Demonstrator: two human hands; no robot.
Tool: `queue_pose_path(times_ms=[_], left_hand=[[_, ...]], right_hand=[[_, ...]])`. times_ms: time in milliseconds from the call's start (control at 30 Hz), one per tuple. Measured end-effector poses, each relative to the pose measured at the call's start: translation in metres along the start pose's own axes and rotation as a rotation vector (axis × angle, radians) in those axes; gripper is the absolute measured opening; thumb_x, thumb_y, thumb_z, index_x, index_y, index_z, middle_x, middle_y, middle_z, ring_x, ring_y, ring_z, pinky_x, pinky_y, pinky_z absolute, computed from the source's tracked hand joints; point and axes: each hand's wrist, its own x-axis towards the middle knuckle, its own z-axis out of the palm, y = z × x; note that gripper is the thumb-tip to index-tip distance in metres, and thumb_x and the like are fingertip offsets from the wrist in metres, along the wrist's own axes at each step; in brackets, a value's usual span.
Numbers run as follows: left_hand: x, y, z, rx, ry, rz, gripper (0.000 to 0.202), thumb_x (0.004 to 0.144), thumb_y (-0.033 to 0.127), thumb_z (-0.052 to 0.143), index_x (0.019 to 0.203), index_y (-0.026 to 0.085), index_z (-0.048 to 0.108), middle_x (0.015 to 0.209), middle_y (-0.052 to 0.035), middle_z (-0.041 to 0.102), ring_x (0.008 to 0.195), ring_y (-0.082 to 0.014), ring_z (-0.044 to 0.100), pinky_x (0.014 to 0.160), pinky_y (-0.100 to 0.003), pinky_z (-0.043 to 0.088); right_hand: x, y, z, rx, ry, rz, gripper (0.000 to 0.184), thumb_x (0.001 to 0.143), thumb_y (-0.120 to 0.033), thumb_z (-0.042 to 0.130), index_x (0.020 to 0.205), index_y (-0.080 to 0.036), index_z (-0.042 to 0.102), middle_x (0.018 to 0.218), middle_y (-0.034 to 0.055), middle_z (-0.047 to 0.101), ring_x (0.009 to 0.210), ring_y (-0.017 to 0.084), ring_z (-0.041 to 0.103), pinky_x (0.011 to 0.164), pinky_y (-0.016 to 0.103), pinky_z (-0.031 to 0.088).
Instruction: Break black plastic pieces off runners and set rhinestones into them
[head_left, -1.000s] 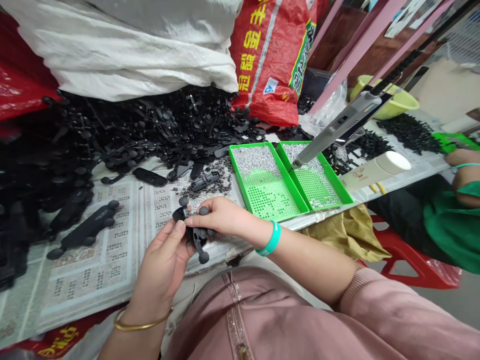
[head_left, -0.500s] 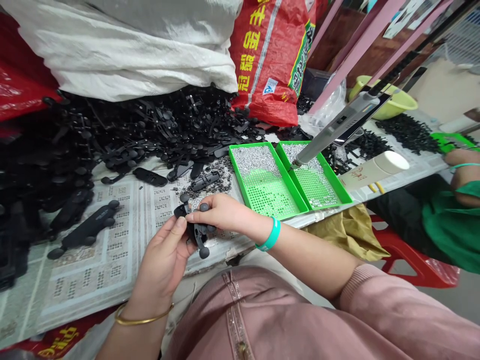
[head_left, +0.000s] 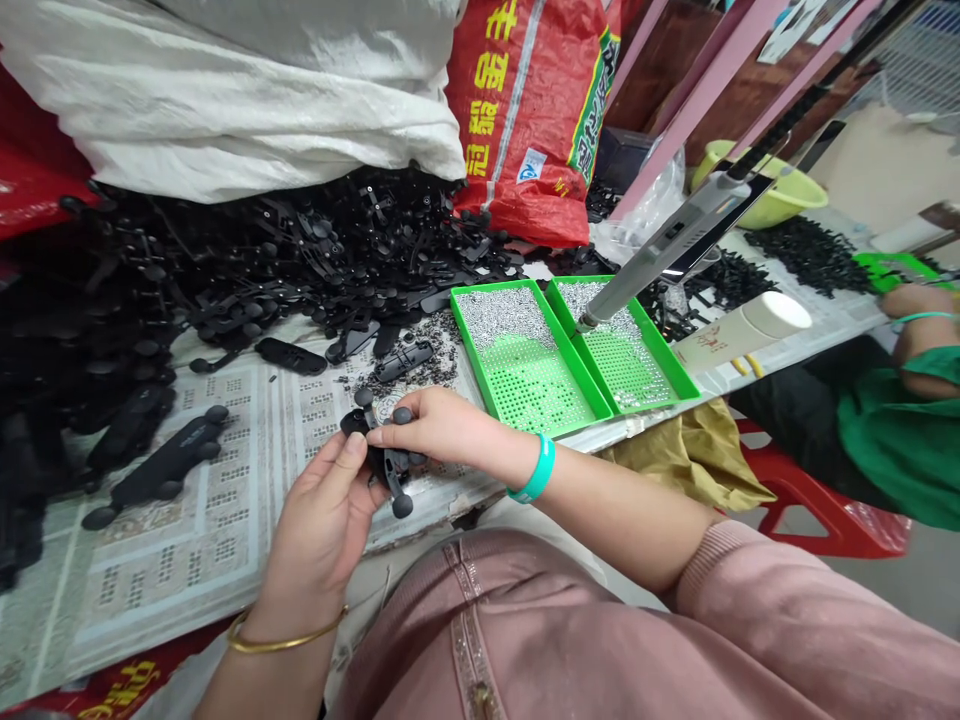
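Observation:
Both hands meet over the table's front edge on one black plastic part with round-ended arms [head_left: 395, 478]. My left hand [head_left: 330, 510] is closed around its left side, thumb on top. From the right, my right hand [head_left: 431, 425] pinches the part's upper face; whether a small piece sits between those fingertips is hidden. Just beyond the hands lies a black oblong plate [head_left: 405, 361] among tiny loose black bits [head_left: 442, 345]. Another black oblong shell [head_left: 291, 355] rests further left. A finished-looking black part with round ends [head_left: 161, 465] lies on the table's left side.
Two green trays [head_left: 606, 408] of small silvery pieces stand to the right, an electric screwdriver [head_left: 660, 250] hanging over them. A heap of black parts [head_left: 315, 240] fills the back, before white and red sacks [head_left: 532, 110]. A white cup [head_left: 742, 325] and another person's arm [head_left: 926, 320] are at right.
The whole view has shifted slightly, so the scene sits a little further left. Both hands keep their hold on the black part, with hardly any visible finger movement.

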Motion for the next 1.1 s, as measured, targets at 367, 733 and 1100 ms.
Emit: queue_pose_path(times_ms=[367,733,1100], left_hand=[[-0.004,0.001,0.003,0.02,-0.014,0.016,0.029,0.072,0.024,0.07,0.101,0.018,0.067,0.104,-0.0073,0.07,0.092,-0.0199,0.065,0.068,-0.027,0.057],[-0.007,0.0,0.007,0.079,0.151,0.105,0.044,0.063,0.013,0.073,0.104,0.026,0.066,0.105,0.0004,0.067,0.087,-0.0103,0.062,0.063,-0.013,0.048],[-0.009,-0.007,0.015,0.087,0.199,0.195,0.041,0.067,0.015,0.07,0.105,0.028,0.065,0.114,0.0,0.065,0.102,-0.0148,0.059,0.069,-0.015,0.048]], right_hand=[[-0.001,0.008,0.002,0.127,-0.016,0.015,0.04,0.072,-0.057,0.059,0.068,-0.018,0.052,0.051,-0.0054,0.049,0.046,0.007,0.045,0.045,0.019,0.032],[-0.017,0.018,0.009,0.806,-0.025,0.011,0.029,0.069,-0.03,0.069,0.088,-0.018,0.05,0.067,-0.0055,0.055,0.053,0.006,0.051,0.054,0.02,0.042],[-0.014,0.024,0.026,0.893,-0.018,0.149,0.014,0.07,-0.01,0.063,0.071,-0.015,0.05,0.052,-0.006,0.058,0.048,0.006,0.054,0.055,0.017,0.044]])
